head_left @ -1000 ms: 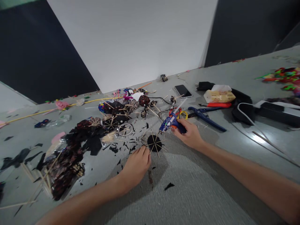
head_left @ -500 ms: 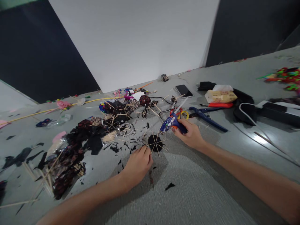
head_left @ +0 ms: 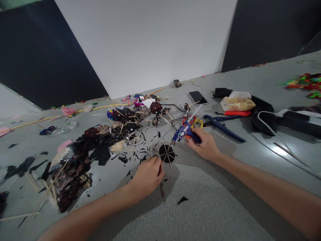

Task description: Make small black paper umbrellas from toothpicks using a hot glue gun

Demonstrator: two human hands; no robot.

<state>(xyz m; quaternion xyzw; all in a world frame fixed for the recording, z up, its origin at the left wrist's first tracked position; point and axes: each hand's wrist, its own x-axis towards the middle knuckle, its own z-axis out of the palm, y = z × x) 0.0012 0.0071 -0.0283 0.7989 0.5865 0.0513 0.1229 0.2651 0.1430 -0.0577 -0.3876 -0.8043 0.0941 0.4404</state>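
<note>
A small black disc [head_left: 167, 153] with thin wooden sticks fanning out across it like spokes is held just above or on the grey floor. My left hand [head_left: 149, 172] is closed at its left edge, its fingers pinching one of the sticks; the fingertips are partly hidden. In my right hand [head_left: 203, 143] is a blue hot glue gun [head_left: 184, 132], with my fingers wrapped round its handle. Its nozzle points down and left, close to the upper right sticks of the disc. A white glue stick [head_left: 195, 113] juts from the gun's back end.
Blue-handled pliers [head_left: 224, 129], an orange cutter [head_left: 237, 113], a tissue pack [head_left: 237, 103] and a phone [head_left: 198, 97] lie beyond my right hand. Leftward spreads a heap of dark fabric scraps [head_left: 75, 167] with several finished-looking stick wheels [head_left: 120, 130]. A white panel [head_left: 150, 43] stands behind.
The view has shifted very slightly. Both hands, the disc and the glue gun keep almost the same places relative to each other.
</note>
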